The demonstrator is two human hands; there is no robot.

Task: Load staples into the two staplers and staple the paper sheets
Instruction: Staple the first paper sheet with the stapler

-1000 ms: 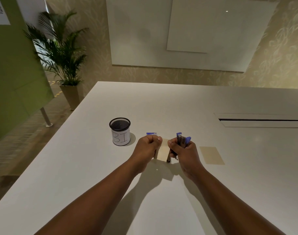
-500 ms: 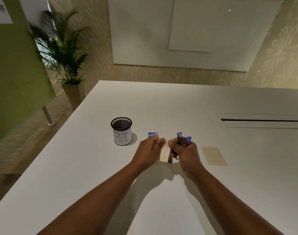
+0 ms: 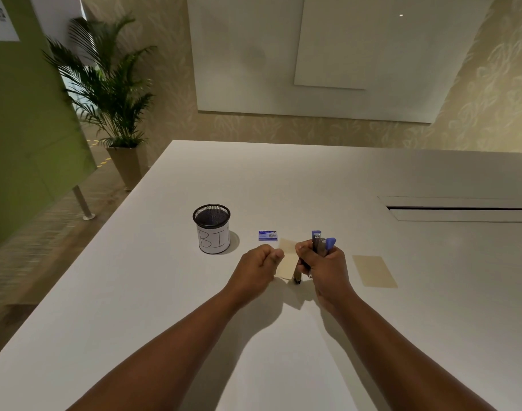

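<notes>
My right hand (image 3: 322, 266) grips a blue and grey stapler (image 3: 320, 244) upright, its lower end near the table. My left hand (image 3: 258, 266) pinches the edge of a small beige paper sheet (image 3: 287, 259), which is held up against the stapler's jaw. A second beige sheet (image 3: 374, 271) lies flat on the white table (image 3: 283, 185) to the right. A small blue staple box (image 3: 267, 235) lies just beyond my left hand. I see only one stapler clearly.
A black mesh cup (image 3: 211, 228) with a white label reading "BI" stands left of the staple box. A cable slot (image 3: 461, 209) is cut into the table at the right. A potted palm (image 3: 111, 93) and a green partition (image 3: 25, 120) stand off the table's left.
My left hand has shifted slightly right with the sheet, closer to the stapler. The right hand keeps the same grip.
</notes>
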